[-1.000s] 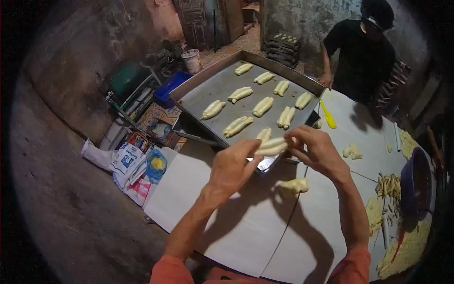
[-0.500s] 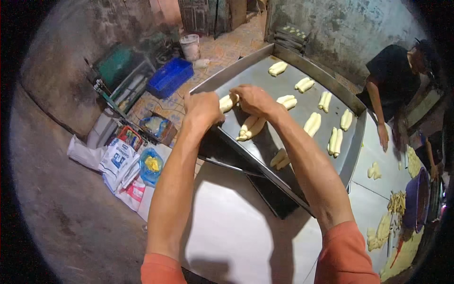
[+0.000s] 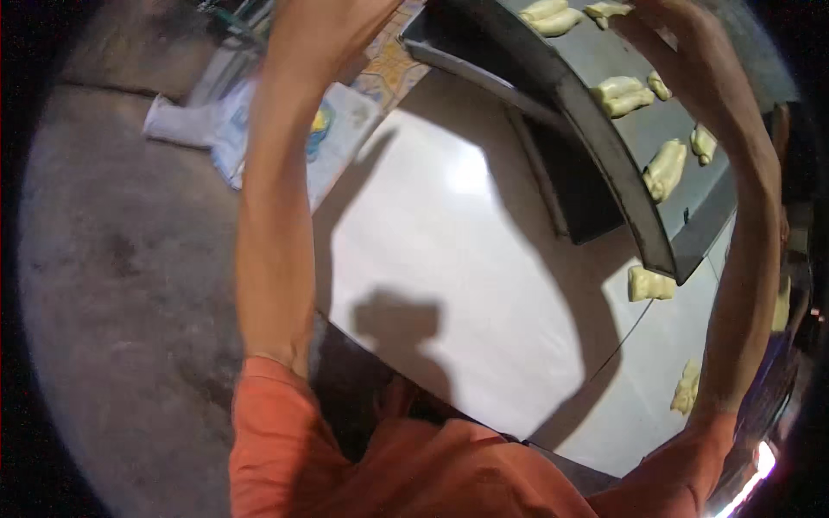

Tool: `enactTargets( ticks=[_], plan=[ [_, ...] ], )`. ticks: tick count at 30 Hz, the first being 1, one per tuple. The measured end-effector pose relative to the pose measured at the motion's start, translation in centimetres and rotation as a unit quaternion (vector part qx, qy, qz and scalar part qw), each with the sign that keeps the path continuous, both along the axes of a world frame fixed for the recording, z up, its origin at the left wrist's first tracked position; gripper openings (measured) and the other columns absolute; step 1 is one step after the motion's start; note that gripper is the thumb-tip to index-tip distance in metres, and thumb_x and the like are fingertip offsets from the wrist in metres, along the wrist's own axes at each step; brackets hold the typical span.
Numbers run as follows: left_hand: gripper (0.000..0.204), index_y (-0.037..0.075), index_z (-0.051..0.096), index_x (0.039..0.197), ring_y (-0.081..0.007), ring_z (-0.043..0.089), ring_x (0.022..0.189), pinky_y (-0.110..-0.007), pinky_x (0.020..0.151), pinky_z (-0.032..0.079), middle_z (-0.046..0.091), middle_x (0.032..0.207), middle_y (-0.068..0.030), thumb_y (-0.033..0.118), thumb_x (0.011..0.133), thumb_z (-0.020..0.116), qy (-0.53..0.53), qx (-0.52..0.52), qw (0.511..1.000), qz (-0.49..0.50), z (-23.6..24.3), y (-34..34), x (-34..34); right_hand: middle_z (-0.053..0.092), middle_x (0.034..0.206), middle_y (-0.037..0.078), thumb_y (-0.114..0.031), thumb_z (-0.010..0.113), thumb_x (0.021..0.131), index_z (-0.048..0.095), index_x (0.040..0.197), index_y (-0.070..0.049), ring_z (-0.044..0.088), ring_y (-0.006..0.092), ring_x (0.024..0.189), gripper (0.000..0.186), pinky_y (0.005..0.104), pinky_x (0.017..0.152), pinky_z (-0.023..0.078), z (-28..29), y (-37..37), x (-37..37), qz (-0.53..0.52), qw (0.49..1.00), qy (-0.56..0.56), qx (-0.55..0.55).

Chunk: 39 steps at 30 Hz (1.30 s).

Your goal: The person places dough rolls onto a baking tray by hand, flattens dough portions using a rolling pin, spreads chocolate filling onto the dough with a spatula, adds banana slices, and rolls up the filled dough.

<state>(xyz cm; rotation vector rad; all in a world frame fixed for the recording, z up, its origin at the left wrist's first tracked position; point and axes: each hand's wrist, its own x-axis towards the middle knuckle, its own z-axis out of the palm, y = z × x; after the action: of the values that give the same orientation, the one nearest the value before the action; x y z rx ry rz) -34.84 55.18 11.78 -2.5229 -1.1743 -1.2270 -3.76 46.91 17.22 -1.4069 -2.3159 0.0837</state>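
My left hand (image 3: 345, 22) reaches up past the top edge, so its fingers are cut off from sight. Beyond the near rim of a deep metal tray (image 3: 596, 129), my right hand (image 3: 682, 22) is over the tray's inside; its fingers are blurred and partly out of view. Close to that hand lies a pale dough piece (image 3: 607, 11). Several paired dough rolls rest on the tray floor, among them one pair (image 3: 623, 95) in the middle and another (image 3: 666, 170) nearer the corner. A dark tray (image 3: 566, 177) sits beneath.
The white tiled tabletop (image 3: 449, 276) spreads in front of me, with a dough piece (image 3: 649, 283) by the tray corner and another (image 3: 686, 388) farther right. White bags (image 3: 194, 125) lie at the left. A bright light (image 3: 764, 457) shows at the lower right.
My view has tilted down, so the tray and both hands now sit higher in the picture. My arms are farther apart, the right one shifted rightward over the tray.
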Motion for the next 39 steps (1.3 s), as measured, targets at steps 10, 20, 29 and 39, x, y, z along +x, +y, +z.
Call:
enactTargets(
  ticks=[10,20,29,39],
  plan=[
    [0.062,-0.002,0.041,0.156,-0.0323,0.045,0.144,-0.042,0.118,0.037,0.048,0.155,-0.0213,0.035,0.109,0.058,-0.349,-0.366,0.735,0.452,-28.2,-38.2,-14.6,0.077,0.11,0.012,0.006,0.067,0.096,0.073,0.121,0.0,0.073,0.0185,0.096,0.026,0.0313,0.086,0.055,-5.1,-23.9,10.6,-0.042,0.99,0.114,-0.069],
    [0.057,0.003,0.058,0.141,-0.0279,0.064,0.112,-0.044,0.097,0.052,0.066,0.128,-0.0156,0.043,0.113,0.029,-0.597,-0.458,0.49,0.44,-37.3,-43.2,-14.4,0.078,0.104,0.017,-0.001,0.069,0.095,0.074,0.115,0.004,0.075,0.0218,0.092,0.021,0.0328,0.086,0.057,-10.6,-39.4,10.8,-0.165,0.93,0.268,-0.19],
    [0.027,0.007,0.062,0.084,-0.0095,0.041,0.051,-0.031,0.046,0.034,0.045,0.063,0.0031,0.027,0.103,0.065,-0.319,-0.683,0.613,0.234,-20.5,-46.6,-9.9,0.076,0.108,0.019,-0.014,0.067,0.098,0.074,0.117,-0.001,0.073,0.0358,0.096,0.025,0.0405,0.087,0.057,-15.2,-48.7,7.7,-0.132,0.892,0.326,-0.283],
    [0.017,0.0,0.079,0.102,-0.0136,0.065,0.08,-0.032,0.068,0.051,0.069,0.096,-0.0051,0.007,0.086,0.082,-0.034,-0.615,0.771,-0.164,-2.4,-53.3,7.4,0.032,0.167,0.016,-0.035,0.087,0.087,0.043,0.16,-0.01,0.045,0.0327,0.146,0.089,0.0386,0.113,0.046,-15.9,-51.4,2.4,-0.016,0.752,0.573,-0.326]
  ],
)
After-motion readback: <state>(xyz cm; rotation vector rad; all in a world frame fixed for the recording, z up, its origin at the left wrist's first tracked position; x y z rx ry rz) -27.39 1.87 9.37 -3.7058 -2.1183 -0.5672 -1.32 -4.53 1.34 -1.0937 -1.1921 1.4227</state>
